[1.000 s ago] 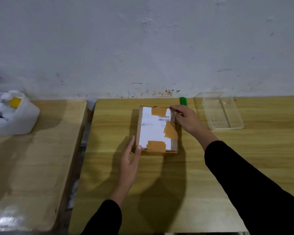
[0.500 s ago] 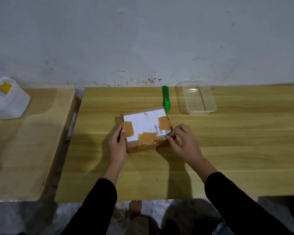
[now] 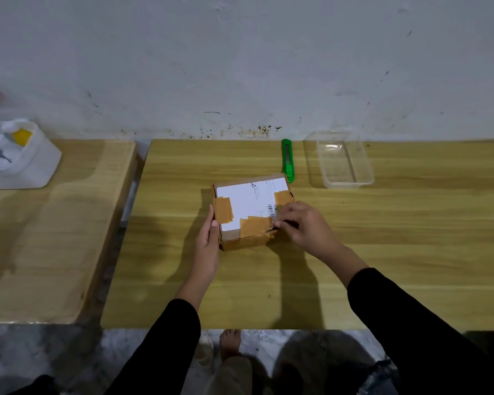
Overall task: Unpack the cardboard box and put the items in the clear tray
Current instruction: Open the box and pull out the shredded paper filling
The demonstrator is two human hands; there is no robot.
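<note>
The small brown cardboard box (image 3: 251, 209) sat sealed on the wooden desk (image 3: 268, 280), well back from its near edge. Your left hand (image 3: 208, 243) braced its left side, fingers flat. Your right hand (image 3: 303, 226) pinched, in a narrow grip, the tan tape (image 3: 254, 227) at the near right corner. Risk: the tape tearing short, or the box skidding (only one palm steadied it). The green utility knife (image 3: 287, 161) and clear plastic tray (image 3: 348, 185) lay beyond, apart.

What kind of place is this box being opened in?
Likely a plain workroom or makeshift packing spot, though I can't be sure: light-wood tables stand against a scuffed white wall, with a green plastic utility knife and a taped brown cardboard box laid out.
</note>
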